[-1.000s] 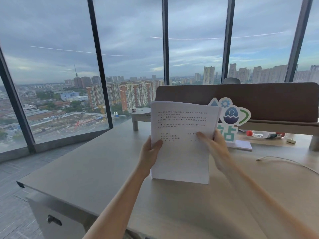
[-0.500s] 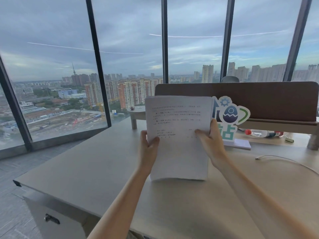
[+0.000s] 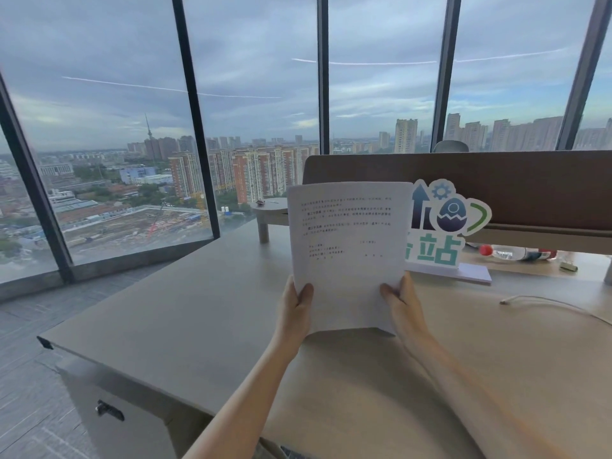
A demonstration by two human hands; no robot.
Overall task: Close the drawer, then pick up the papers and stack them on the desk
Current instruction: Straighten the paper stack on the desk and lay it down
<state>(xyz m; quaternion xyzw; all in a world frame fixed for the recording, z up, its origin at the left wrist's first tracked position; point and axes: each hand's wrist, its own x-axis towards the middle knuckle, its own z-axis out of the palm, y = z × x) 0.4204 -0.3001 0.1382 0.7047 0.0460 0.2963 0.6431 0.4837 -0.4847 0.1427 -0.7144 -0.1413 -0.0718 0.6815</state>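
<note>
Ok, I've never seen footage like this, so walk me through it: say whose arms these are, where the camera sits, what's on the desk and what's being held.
There is no machine here. The camera is worn on a person's head and looks forward and down, so the two bare arms coming in from the bottom are the wearer's own. The left hand and right hand grip a stack of printed papers by its lower edges, upright, with its bottom edge at the desk. Behind the papers stands a cut-out sign. To the right lie a plastic bottle on its side and a white cable. Beyond the desk, tall windows show a city.
</note>
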